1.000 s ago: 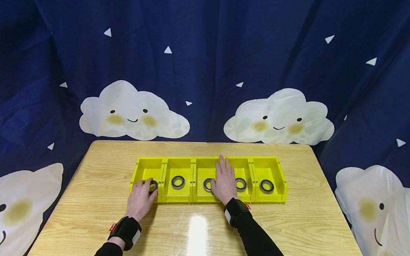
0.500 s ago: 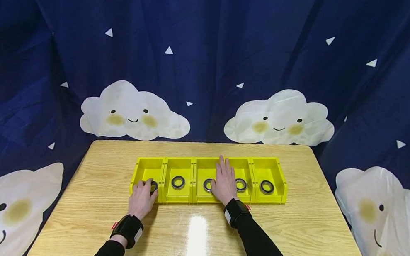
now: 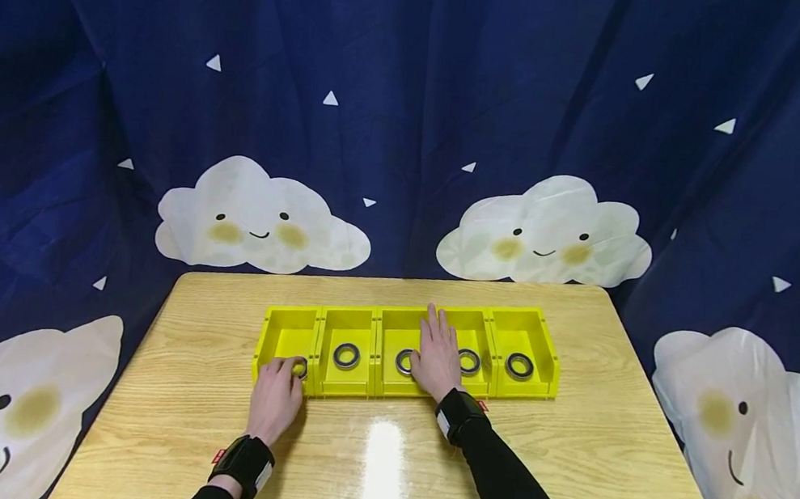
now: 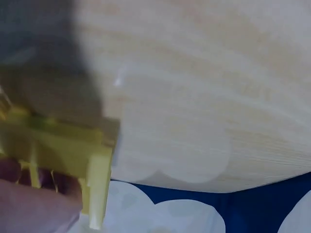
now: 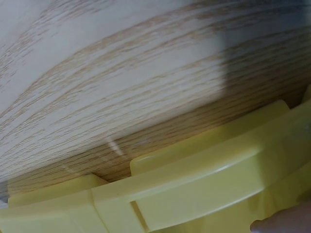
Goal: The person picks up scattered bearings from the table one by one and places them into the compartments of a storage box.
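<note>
A row of yellow bins (image 3: 351, 319) stands on the wooden table, each with a dark-rimmed ring-shaped bearing inside. At the leftmost bin my left hand (image 3: 275, 401) reaches over the front edge, fingers curled on a bearing (image 3: 304, 370) that they partly cover. In the left wrist view those fingers (image 4: 41, 206) bend in behind the bin wall (image 4: 53, 148). My right hand (image 3: 438, 359) lies with straight fingers over the divider between the third and fourth bins. It partly covers the bearing (image 3: 399, 361) in the third. Only a fingertip (image 5: 286, 222) shows in the right wrist view.
Bearings also lie in the second bin (image 3: 336, 355), the fourth bin (image 3: 478, 363) and the rightmost bin (image 3: 510, 365). The wooden table (image 3: 569, 454) extends in front of the row. Behind it hangs a dark blue curtain (image 3: 413, 121) with cloud prints.
My left hand has shifted slightly and its fingers have moved lower at the bearing, covering more of it. The right hand stays in place.
</note>
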Tool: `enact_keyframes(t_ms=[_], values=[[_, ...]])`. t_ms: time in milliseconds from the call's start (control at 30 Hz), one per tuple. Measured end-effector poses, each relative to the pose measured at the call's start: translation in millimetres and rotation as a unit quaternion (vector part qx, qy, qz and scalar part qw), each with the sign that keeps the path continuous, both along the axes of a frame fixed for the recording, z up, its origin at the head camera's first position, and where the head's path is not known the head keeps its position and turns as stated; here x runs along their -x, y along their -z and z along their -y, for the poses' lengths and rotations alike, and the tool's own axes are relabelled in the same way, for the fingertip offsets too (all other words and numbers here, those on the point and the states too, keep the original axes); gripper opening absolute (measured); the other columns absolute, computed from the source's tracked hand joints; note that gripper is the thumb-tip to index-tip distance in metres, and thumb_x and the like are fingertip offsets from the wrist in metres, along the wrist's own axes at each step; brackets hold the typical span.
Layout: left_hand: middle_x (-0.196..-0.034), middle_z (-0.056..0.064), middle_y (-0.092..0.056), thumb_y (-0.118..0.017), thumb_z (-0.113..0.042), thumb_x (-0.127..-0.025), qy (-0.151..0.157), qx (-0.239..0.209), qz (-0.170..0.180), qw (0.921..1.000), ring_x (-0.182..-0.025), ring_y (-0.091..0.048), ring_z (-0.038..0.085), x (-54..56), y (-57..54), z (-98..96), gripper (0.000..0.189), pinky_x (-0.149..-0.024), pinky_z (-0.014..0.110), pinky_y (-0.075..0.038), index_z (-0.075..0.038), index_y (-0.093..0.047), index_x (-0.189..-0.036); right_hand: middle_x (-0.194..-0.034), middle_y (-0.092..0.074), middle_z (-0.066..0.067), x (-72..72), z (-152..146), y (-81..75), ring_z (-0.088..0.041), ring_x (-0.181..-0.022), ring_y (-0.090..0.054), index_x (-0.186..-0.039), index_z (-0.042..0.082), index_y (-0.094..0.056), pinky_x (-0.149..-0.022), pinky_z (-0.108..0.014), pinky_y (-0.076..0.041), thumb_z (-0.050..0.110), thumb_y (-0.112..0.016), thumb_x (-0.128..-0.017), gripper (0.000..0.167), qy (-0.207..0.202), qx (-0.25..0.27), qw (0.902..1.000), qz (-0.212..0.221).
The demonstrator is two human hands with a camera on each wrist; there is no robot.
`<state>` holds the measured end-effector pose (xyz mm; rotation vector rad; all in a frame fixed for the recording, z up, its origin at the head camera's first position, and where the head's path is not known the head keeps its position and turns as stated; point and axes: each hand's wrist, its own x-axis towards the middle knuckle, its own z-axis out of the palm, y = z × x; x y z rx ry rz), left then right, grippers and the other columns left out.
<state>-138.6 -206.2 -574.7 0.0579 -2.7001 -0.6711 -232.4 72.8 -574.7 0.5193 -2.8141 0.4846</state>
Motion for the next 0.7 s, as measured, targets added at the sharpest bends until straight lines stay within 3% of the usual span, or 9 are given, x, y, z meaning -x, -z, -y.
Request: enact_keyframes(t_ms=[167, 333, 500, 700], values=[[-0.099, 0.017, -0.055, -0.061, 0.003, -0.078, 0.023, -0.021, -0.078, 0.9965, -0.093, -0.049, 0.035, -7.2, 7.2, -2.5, 0.032, -0.076, 0.045, -0.041, -0.001, -0.063, -0.109, -0.151, -0.017, -0.017, -1.2, -2.9, -1.5, -0.035, -0.137, -0.015, -0.132, -0.004, -0.045, -0.107, -0.052, -0.019, 0.017, -0.066, -0.083, 0.057, -0.003, 0.002, 1.0000, 0.002], [-0.103, 0.018, -0.051, -0.061, 0.001, -0.076, 0.032, -0.013, -0.113, 0.9929, -0.098, -0.045, 0.038, -9.6, 10.5, -0.3, 0.032, -0.082, 0.047, -0.037, -0.001, -0.063, -0.107, -0.149, -0.018, -0.020, -1.5, -9.3, -5.3, -0.037, -0.136, -0.014, -0.131, -0.005, -0.045, -0.106, -0.053, -0.019, 0.016, -0.064, -0.084, 0.056, -0.023, 0.023, 0.9995, 0.005], [-0.116, 0.021, -0.045, -0.059, -0.002, -0.078, 0.018, -0.012, -0.119, 0.9927, -0.109, -0.037, 0.040, -9.3, 5.0, 14.0, 0.033, -0.089, 0.049, -0.033, 0.000, -0.060, -0.111, -0.149, -0.019, -0.022, -6.0, -21.0, -10.7, -0.037, -0.137, -0.013, -0.135, -0.004, -0.042, -0.105, -0.056, -0.017, 0.018, -0.064, -0.085, 0.059, -0.057, 0.068, 0.9956, 0.029], [-0.126, 0.022, -0.038, -0.059, -0.011, -0.082, -0.010, -0.015, -0.074, 0.9971, -0.116, -0.032, 0.040, -11.5, -1.0, 35.9, 0.044, -0.095, 0.049, -0.029, 0.000, -0.051, -0.123, -0.150, -0.019, -0.018, -24.1, -51.0, -11.5, -0.035, -0.137, -0.011, -0.139, 0.002, -0.038, -0.106, -0.057, -0.013, 0.024, -0.060, -0.088, 0.059, -0.086, 0.111, 0.9897, 0.027]])
